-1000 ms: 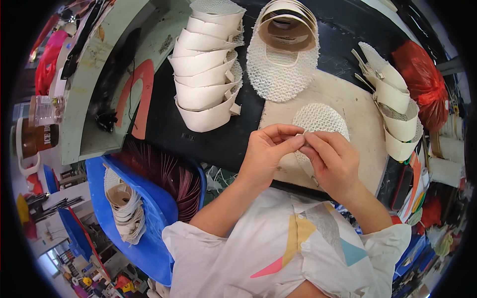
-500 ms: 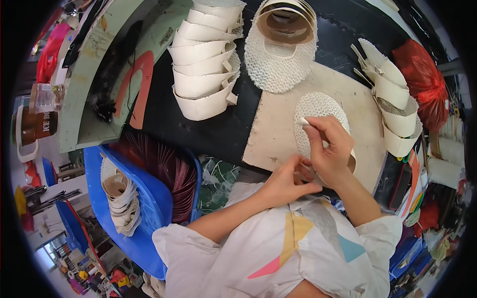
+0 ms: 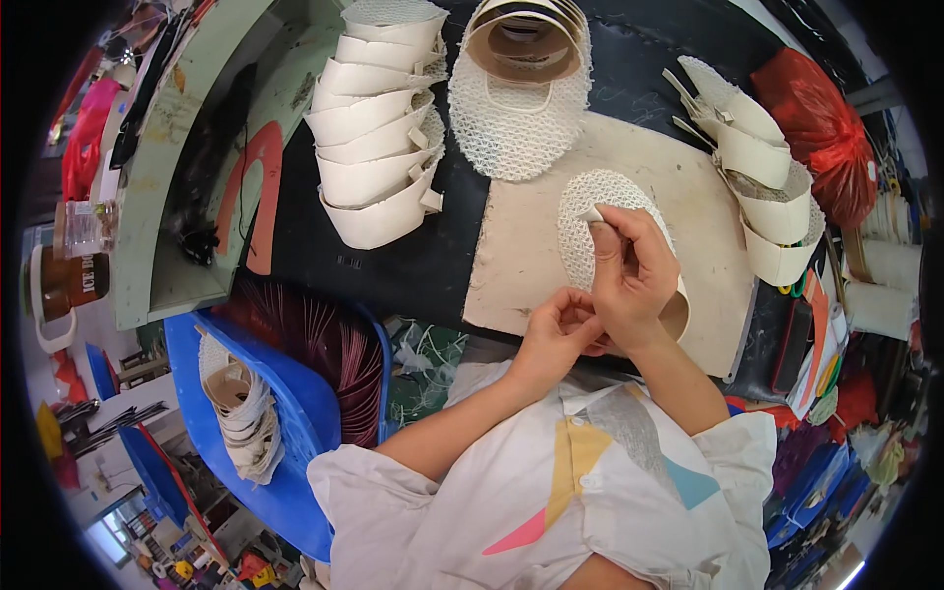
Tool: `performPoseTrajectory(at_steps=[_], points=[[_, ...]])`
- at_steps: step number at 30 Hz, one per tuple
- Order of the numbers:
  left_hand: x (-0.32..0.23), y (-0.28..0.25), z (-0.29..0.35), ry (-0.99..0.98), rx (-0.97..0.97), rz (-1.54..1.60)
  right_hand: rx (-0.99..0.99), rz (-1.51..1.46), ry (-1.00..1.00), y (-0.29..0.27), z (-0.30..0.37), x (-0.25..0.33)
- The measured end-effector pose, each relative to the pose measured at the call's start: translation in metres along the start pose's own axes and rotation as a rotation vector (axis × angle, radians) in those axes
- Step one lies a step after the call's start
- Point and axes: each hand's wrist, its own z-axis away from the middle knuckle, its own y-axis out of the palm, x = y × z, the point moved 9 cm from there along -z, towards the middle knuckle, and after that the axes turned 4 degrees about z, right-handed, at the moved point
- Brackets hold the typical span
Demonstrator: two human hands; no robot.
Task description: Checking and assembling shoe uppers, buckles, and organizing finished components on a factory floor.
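Observation:
A cream mesh slipper (image 3: 577, 241) lies on the beige board, its wide smooth band (image 3: 678, 313) showing to the right of my right wrist. Above it, my right hand (image 3: 637, 275) is closed in a pinch on a small white strip (image 3: 591, 213) that sticks up from thumb and forefinger. My left hand (image 3: 556, 339) is at the slipper's near end, close beside the right wrist. Its fingertips are pressed together, and what they hold, if anything, is hidden. My right forearm and hand cover much of the slipper.
The beige board (image 3: 501, 265) rests on a black tabletop (image 3: 280, 285). Stacked cream slippers (image 3: 374, 221) stand at left, more mesh slippers (image 3: 516, 138) at the back, others (image 3: 777, 265) at right beside a red bag (image 3: 821, 138). A blue bin (image 3: 202, 393) sits lower left.
The whole view has shifted, so the table things sit further left and slightly higher. My right hand keeps its pinch on the white strip. More of the slipper's band shows.

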Motion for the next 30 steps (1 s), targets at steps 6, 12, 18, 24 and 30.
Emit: performPoseTrajectory(at_steps=[6, 12, 18, 24, 30], points=[[0.003, -0.004, 0.003, -0.098, -0.049, 0.036, -0.047, -0.037, -0.026, -0.002, 0.000, -0.001], [0.011, -0.006, 0.009, -0.271, -0.017, 0.306, -0.041, -0.068, 0.019, -0.006, -0.001, -0.004], [-0.036, -0.025, 0.014, -0.040, -0.112, 0.192, 0.220, 0.033, 0.092, -0.031, -0.020, 0.016], [-0.067, 0.005, 0.016, -0.045, 0.113, 0.340, 0.458, 0.155, 0.061, -0.033, -0.004, 0.030], [-0.066, 0.015, 0.013, -0.163, 0.227, 0.289, 0.446, 0.108, 0.205, -0.040, 0.010, 0.010]])
